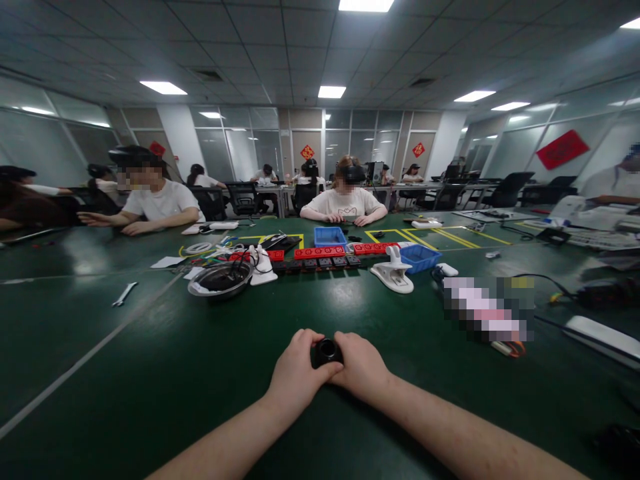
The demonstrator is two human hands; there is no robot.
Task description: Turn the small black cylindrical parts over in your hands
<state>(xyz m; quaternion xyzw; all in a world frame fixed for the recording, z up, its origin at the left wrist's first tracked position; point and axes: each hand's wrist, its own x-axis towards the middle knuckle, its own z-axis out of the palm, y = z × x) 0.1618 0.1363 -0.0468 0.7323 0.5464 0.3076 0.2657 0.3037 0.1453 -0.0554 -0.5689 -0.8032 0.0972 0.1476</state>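
A small round black object with a circular opening on top [328, 349] stands at the middle front of the green table [210, 393]. I cannot make out its exact kind. My left hand [301, 365] curls around its left side, the thumb across its near edge. From the right, my right hand [359, 360] closes around the other side, with its fingertips hidden behind the thing. Both hands rest low, close to the tabletop, and almost meet in front of it.
Beyond my hands lie a round bowl [220, 283] with cables, red power sockets [320, 253], blue trays [421, 259] and a white clip stand [393, 275]. A wrench [125, 294] lies to the left, a white power strip [605, 339] to the right. People sit across the table.
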